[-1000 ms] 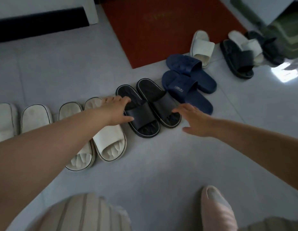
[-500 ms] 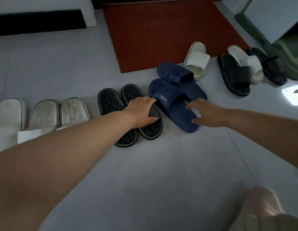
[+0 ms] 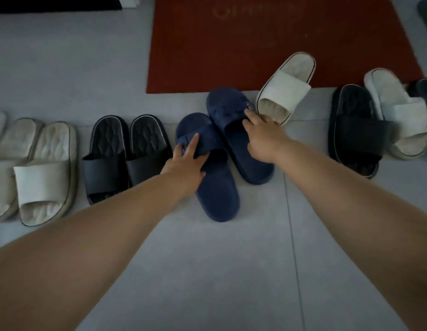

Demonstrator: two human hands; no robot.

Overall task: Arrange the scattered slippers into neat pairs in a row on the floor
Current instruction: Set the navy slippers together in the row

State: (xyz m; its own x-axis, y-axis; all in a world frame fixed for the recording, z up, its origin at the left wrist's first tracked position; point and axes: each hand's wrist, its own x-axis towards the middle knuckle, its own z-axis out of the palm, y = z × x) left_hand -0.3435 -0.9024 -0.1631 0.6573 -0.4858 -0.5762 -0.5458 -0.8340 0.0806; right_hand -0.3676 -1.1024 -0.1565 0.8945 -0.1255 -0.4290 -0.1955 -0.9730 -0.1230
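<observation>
Two navy slippers lie skewed at the centre of the floor. My left hand [image 3: 187,161] grips the strap of the nearer navy slipper [image 3: 217,194]. My right hand [image 3: 263,132] holds the strap of the farther navy slipper [image 3: 231,103], whose heel end overlaps the nearer one. Left of them a black pair [image 3: 126,158] stands side by side, then white slippers [image 3: 42,168] in a row. To the right lie a lone white slipper [image 3: 286,87], a black slipper [image 3: 355,130] and another white slipper [image 3: 398,111] partly stacked.
A red doormat [image 3: 255,39] lies behind the slippers; the lone white slipper rests partly on its edge. Grey tiled floor [image 3: 231,271] spreads in front of the row. A dark slipper [image 3: 426,89] is cut off at the right edge.
My left hand left the black pair and took the nearer navy slipper's strap. My right hand moved onto the farther navy slipper. The view shifted right along the row.
</observation>
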